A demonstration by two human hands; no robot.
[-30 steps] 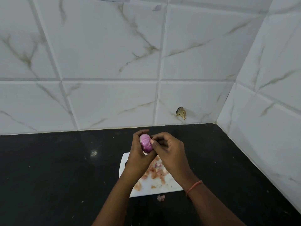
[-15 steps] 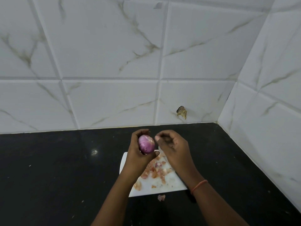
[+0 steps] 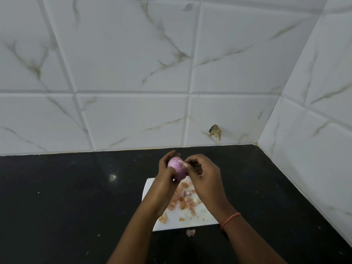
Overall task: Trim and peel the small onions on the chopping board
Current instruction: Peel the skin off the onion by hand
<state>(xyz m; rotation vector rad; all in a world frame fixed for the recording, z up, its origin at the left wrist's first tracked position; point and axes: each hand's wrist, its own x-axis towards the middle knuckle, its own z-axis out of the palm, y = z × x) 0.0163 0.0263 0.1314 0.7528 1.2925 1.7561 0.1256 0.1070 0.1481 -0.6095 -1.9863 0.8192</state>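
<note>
Both hands are working raised above the far end of the chopping board (image 3: 187,221), close together. The left hand (image 3: 164,180) is cupping a small pink-purple onion (image 3: 177,168), fingers curled round its left side and thumb under it, so the onion is sitting clear of the board. The right hand (image 3: 204,178) is meeting the onion at its upper right, thumb and fingertips pinching there; whether they are gripping a strip of skin or the bulb itself is hard to tell from this angle. A dark shape is showing inside the right hand's curl, possibly a knife handle, too shadowed to confirm. An orange thread band (image 3: 229,220) is circling the right wrist.

The white board is lying on the black tabletop (image 3: 66,206), its near edge toward the person. Pale pink peelings (image 3: 182,200) are lying scattered over its middle, between the two forearms. One loose scrap (image 3: 190,232) is lying on the tabletop just beside the board's near edge. Marbled white tiles (image 3: 133,63) are backing the tabletop, with a chipped patch (image 3: 215,132) low on the wall, far right of the hands.
</note>
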